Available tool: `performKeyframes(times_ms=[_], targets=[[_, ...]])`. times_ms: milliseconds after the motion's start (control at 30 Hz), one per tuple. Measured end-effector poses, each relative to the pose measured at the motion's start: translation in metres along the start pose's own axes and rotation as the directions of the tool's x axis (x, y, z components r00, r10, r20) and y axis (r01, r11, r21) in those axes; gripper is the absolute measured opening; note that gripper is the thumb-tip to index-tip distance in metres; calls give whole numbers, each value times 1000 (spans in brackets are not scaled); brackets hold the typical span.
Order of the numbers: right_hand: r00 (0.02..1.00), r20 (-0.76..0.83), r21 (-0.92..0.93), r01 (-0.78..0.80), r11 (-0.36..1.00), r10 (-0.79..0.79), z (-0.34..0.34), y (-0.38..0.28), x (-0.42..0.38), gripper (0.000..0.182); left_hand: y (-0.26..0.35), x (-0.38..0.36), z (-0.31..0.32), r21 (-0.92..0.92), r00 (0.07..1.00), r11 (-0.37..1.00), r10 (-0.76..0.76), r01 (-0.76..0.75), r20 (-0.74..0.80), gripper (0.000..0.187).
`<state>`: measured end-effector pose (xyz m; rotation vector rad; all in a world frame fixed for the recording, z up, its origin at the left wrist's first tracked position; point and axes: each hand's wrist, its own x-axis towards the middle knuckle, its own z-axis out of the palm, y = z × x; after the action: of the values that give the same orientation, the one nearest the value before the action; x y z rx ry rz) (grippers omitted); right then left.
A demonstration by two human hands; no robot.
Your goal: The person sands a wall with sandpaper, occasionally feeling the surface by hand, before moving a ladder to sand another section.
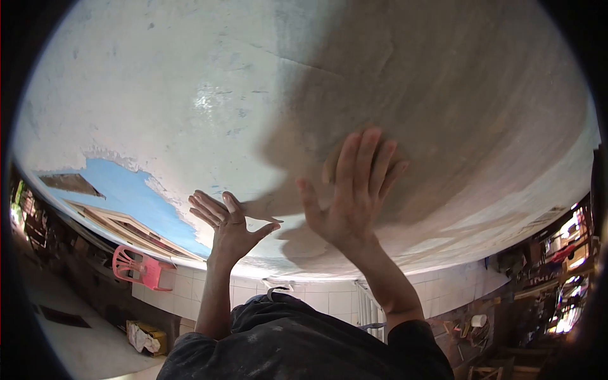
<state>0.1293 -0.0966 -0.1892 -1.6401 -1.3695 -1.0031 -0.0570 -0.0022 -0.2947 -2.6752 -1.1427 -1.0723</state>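
A broad, pale plastered wall (pixel 209 126) curves across most of the head view, with scuffs and a thin crack on it. My right hand (pixel 351 196) is raised against its shaded part, fingers stretched out and thumb apart. A rounded brownish shape (pixel 329 168) shows behind those fingers; I cannot tell whether it is a flat pad or a shadow. Lower and to the left, my left hand (pixel 231 228) is open close to the wall, its fingers extended and thumb pointing right. Nothing shows in the left hand. Dark shadows of the head and arms fall over the wall.
Bright blue paint (pixel 120 190) with a ragged edge shows at the left, near a framed opening (pixel 126 225). Below are a pink plastic chair (pixel 142 267), a yellow box (pixel 149 337) and white floor tiles (pixel 326 301). Scattered debris (pixel 465 332) lies at the lower right.
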Motion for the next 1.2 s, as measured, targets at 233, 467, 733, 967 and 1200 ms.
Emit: performKeyframes(times_ms=[233, 467, 733, 967, 1200], targets=[[991, 10, -110, 133, 985, -133, -13, 16, 23, 83, -2, -2, 2, -10, 1000, 1000, -14, 14, 3, 135], [986, 33, -111, 168, 980, -166, 3, 13, -8, 76, 0, -2, 0, 30, 997, 998, -62, 61, 44, 138], [988, 30, -115, 152, 982, -149, -2, 10, -2, 74, -3, -2, 2, 7, 1000, 1000, 5, -5, -5, 137], [995, -5, -79, 97, 992, -98, -16, 16, 18, 74, -1, -2, 0, -4, 999, 999, -38, 38, 38, 136], [982, 60, -126, 183, 975, -176, 3, 12, -24, 76, -2, -1, 0, 38, 1000, 999, 1, -2, 26, 138]])
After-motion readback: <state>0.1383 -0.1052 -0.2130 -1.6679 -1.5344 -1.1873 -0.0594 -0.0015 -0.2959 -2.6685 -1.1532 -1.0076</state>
